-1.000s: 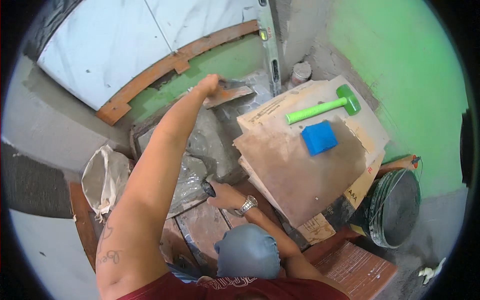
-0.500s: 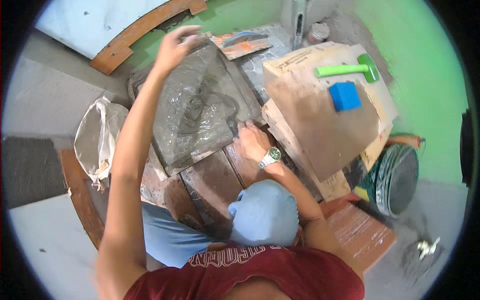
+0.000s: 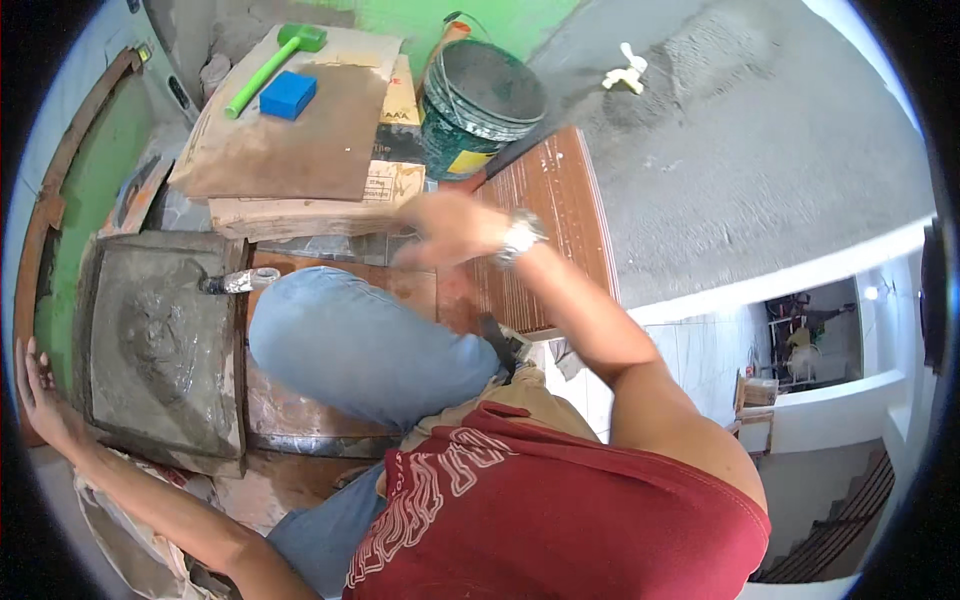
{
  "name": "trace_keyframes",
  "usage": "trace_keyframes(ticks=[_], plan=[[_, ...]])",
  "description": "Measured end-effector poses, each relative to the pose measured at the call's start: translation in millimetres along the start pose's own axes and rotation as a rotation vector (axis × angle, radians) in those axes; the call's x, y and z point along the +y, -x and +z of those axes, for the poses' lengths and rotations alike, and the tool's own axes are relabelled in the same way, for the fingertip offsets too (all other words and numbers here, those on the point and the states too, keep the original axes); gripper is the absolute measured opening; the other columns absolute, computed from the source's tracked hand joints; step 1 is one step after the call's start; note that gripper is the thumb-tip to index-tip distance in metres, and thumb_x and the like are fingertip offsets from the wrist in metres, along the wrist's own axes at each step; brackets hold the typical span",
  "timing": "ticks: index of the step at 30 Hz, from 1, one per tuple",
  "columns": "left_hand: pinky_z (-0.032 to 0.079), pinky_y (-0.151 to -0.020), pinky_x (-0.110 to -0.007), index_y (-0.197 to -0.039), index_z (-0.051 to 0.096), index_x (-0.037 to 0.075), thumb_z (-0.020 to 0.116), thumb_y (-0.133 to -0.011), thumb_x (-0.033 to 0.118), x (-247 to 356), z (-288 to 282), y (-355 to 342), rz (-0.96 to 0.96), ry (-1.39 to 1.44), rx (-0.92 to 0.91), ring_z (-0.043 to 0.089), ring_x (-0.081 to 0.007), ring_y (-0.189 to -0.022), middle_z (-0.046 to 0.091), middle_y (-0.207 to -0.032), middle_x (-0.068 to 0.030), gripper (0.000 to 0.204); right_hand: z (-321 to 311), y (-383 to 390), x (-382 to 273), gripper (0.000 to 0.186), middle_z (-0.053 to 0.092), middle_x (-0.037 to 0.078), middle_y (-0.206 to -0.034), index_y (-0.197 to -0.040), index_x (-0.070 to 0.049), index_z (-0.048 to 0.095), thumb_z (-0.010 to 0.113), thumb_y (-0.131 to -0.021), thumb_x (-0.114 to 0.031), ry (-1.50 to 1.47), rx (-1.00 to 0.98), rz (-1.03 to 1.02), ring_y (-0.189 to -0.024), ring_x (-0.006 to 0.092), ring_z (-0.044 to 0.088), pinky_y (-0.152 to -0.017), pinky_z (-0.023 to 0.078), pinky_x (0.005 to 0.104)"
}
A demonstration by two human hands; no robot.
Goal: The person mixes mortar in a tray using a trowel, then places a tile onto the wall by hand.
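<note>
Wet grey mortar (image 3: 165, 325) is spread over a shallow square board (image 3: 238, 390) at the left. A trowel-like tool with a mortar-smeared handle (image 3: 252, 281) rests at its right edge, its dark end in the mortar. My left hand (image 3: 48, 405) is at the far left, fingers stretched out, beside the board and close to a brown wooden strip (image 3: 30, 270). Nothing shows in it. My right hand (image 3: 455, 230), smeared by motion, hovers near the front corner of the cardboard stack (image 3: 310, 215) and the reddish-brown ribbed planks (image 3: 545, 230). Its fingers are too blurred to read.
On the cardboard lie a green mallet (image 3: 268, 72) and a blue block (image 3: 288, 95). A dark green bucket (image 3: 480, 105) stands behind the planks. A float (image 3: 135, 195) leans beyond the mortar board. A whitish sack (image 3: 130, 530) lies near my left forearm.
The view has swung to the right. My right hand has left the mortar board's edge, where the tool handle now shows bare. My left hand has come down from above the mortar to beside the board.
</note>
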State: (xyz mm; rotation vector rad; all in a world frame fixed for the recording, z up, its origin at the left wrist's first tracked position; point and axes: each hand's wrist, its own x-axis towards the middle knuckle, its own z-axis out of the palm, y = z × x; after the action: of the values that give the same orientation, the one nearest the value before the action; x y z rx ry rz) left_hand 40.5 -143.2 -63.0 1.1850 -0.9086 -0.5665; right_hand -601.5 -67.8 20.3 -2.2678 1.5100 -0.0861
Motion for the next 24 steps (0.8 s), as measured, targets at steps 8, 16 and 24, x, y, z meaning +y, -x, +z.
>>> trace_keyframes(ticks=[8, 16, 24], plan=[[0.047, -0.096, -0.028, -0.137, 0.055, -0.003, 0.057, -0.103, 0.016, 39, 44, 32, 0.083, 0.181, -0.070, 0.060, -0.0135, -0.104, 0.064, -0.129, -0.0115, 0.039, 44, 142, 135, 0.056, 0.060, 0.028, -0.111, -0.118, 0.001, 0.052, 0.071, -0.077, -0.032, 1.065, 0.507, 0.835, -0.109, 0.0451, 0.055, -0.096, 0.041, 0.0577], [0.047, -0.093, -0.028, -0.135, 0.057, -0.001, 0.057, -0.103, 0.016, 31, 12, 38, 0.036, 0.142, -0.012, 0.060, -0.0120, -0.098, 0.065, -0.125, -0.0111, 0.037, -2, 129, 112, 0.056, 0.062, 0.033, -0.112, -0.117, 0.003, 0.052, 0.071, -0.081, -0.036, 0.580, 0.395, 1.025, -0.108, 0.0501, 0.059, -0.094, 0.048, 0.0553], [0.047, -0.080, -0.025, -0.132, 0.059, -0.003, 0.058, -0.103, 0.015, 62, 59, 54, 0.010, -0.061, 0.076, 0.058, -0.0113, -0.085, 0.070, -0.116, -0.0089, 0.034, -12, 124, 124, 0.058, 0.062, 0.031, -0.107, -0.126, 0.003, 0.049, 0.073, -0.084, -0.029, 0.606, 0.495, 0.930, -0.105, 0.0492, 0.061, -0.092, 0.049, 0.0504]])
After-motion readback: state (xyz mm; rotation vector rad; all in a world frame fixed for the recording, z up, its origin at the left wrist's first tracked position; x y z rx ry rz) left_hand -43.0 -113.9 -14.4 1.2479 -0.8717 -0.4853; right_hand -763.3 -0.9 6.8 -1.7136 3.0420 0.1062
